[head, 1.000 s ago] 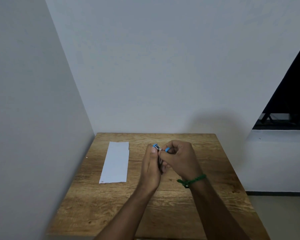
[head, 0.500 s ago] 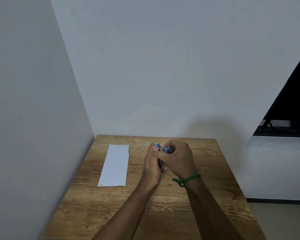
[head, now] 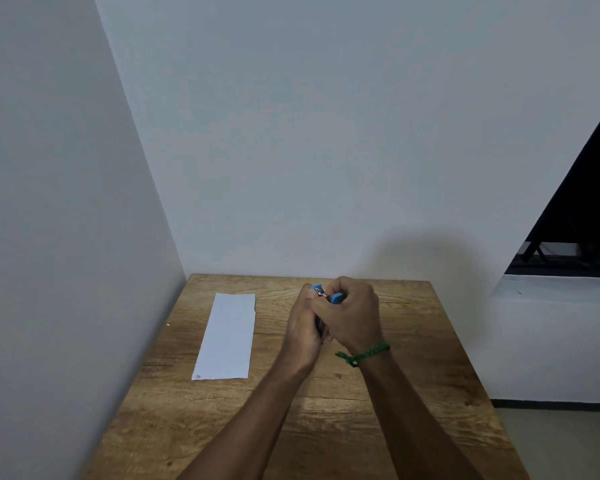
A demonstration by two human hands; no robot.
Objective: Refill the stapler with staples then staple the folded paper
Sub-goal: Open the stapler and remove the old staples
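Stapler (head: 326,296), small and blue, sits clasped between both hands above the middle of the wooden surface (head: 413,341), nearer its far edge than its near one. Only bits of it show: a blue tip above the left thumb, a second blue piece beside the right index finger, a short glint of metal between the two, and a dark sliver lower down in the gap between the palms. Whether its top is lifted away from its base cannot be told, since the fingers cover most of it.

The left hand (head: 303,327) has its grip curled round the stapler from the left side, thumb up against the blue tip. The right hand (head: 352,318) has its grip folded over the stapler from the right, its fingers pressed down onto the upper part, knuckles toward the camera. The two hands touch each other. A green braided band (head: 364,355) circles the right wrist.

Folded paper (head: 227,336), a long white strip, lies flat on the surface toward the left edge, its length running from the far edge toward the near one, well apart from the hands. Its right side shows a small step near the far end.

Pale walls (head: 291,133) meet at the far left corner of the surface.
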